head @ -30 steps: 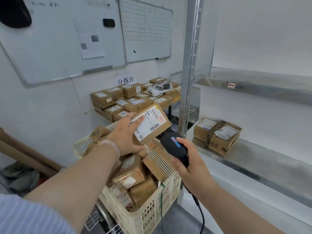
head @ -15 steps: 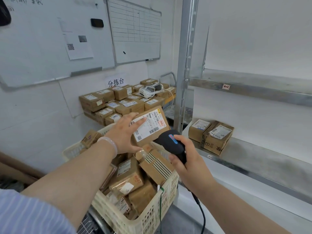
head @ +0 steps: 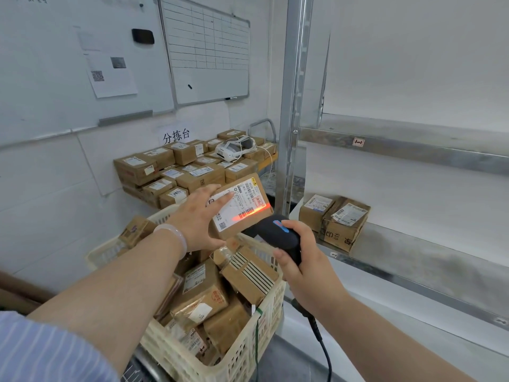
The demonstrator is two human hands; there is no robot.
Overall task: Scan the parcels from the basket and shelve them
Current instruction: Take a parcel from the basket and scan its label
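Note:
My left hand [head: 197, 216] holds a brown cardboard parcel [head: 242, 208] tilted up above the basket, its white label facing me. A red scan line glows across the label's lower barcode. My right hand [head: 300, 252] grips a black corded barcode scanner [head: 275, 234] just below and right of the parcel, aimed at the label. The cream plastic basket [head: 248, 351] beneath is full of several more brown parcels. Two parcels [head: 334, 220] sit on the metal shelf [head: 429, 260] at the right.
A shelf upright [head: 292, 106] stands between basket and shelf. An upper shelf [head: 413, 144] runs above. A table at the back holds several stacked parcels [head: 192, 166] and a white headset [head: 235, 147]. Whiteboards [head: 206, 51] hang on the wall.
The red scan line now lights the parcel's barcode; it was not lit before. Parcel and scanner keep their places relative to each other while my view drifted left.

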